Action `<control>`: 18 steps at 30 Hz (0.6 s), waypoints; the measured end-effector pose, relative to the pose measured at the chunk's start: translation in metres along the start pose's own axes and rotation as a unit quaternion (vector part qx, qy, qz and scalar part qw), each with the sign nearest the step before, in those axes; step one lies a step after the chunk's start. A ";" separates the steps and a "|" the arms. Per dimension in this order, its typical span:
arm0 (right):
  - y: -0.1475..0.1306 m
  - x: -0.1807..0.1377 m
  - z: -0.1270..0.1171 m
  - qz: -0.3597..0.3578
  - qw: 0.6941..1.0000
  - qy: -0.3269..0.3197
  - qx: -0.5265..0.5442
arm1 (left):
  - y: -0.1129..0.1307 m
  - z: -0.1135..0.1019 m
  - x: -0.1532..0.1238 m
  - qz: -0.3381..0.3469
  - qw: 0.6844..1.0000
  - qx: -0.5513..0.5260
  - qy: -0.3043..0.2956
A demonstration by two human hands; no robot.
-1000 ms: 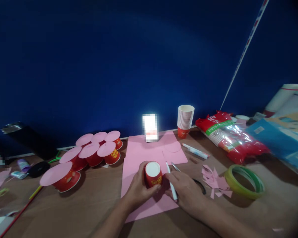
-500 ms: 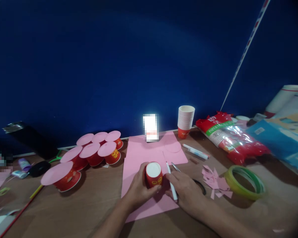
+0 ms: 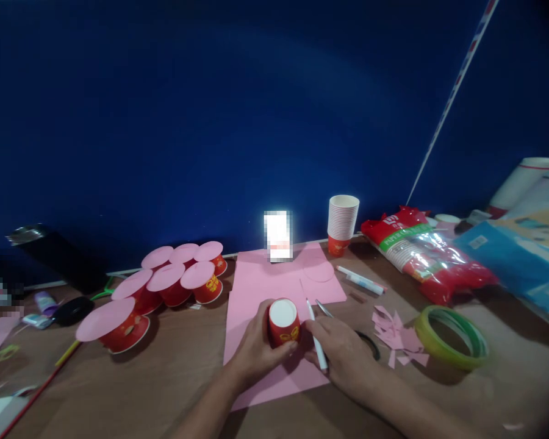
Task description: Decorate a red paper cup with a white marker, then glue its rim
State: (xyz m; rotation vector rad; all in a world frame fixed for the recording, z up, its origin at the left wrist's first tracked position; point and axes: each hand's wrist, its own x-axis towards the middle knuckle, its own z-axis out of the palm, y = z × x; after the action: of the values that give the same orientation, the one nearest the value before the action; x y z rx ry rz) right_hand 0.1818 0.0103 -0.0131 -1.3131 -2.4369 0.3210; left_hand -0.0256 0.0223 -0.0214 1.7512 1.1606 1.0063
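From my head view I am seeing the left hand [image 3: 256,350] curling its fingers and thumb around a red paper cup [image 3: 284,314], which is showing its white round end upward. The cup is sitting near the middle, over the pink paper [image 3: 274,280]; I cannot tell whether it is touching the sheet. Just right of it, the right hand [image 3: 341,350] is holding a white pen [image 3: 319,350] in narrowed fingers, tip pointing far. Scissors [image 3: 370,344] are lying partly hidden by that hand.

To the left, seven red cups [image 3: 176,292] are carrying pink discs [image 3: 165,277]. Far right of the paper, a stack of paper cups [image 3: 343,222] is standing upright; nearer, pink scraps [image 3: 393,332] are lying beside a tape roll [image 3: 426,350].
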 end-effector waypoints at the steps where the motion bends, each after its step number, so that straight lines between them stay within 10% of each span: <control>1: 0.000 0.000 0.000 0.001 1.000 0.000 -0.001 | 0.000 0.000 0.000 0.002 1.000 -0.004 0.002; 11: 0.009 -0.002 0.009 -0.002 1.000 -0.004 0.018 | 0.004 -0.004 0.006 -0.065 0.982 -0.175 0.035; 18: 0.008 -0.003 0.007 0.008 1.000 0.004 0.029 | 0.004 -0.003 0.008 -0.152 0.881 -0.437 0.095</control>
State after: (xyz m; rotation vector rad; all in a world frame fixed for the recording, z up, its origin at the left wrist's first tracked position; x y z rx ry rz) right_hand 0.1865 0.0117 -0.0228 -1.3087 -2.3923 0.3866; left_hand -0.0251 0.0290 -0.0153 0.7405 0.8411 1.2538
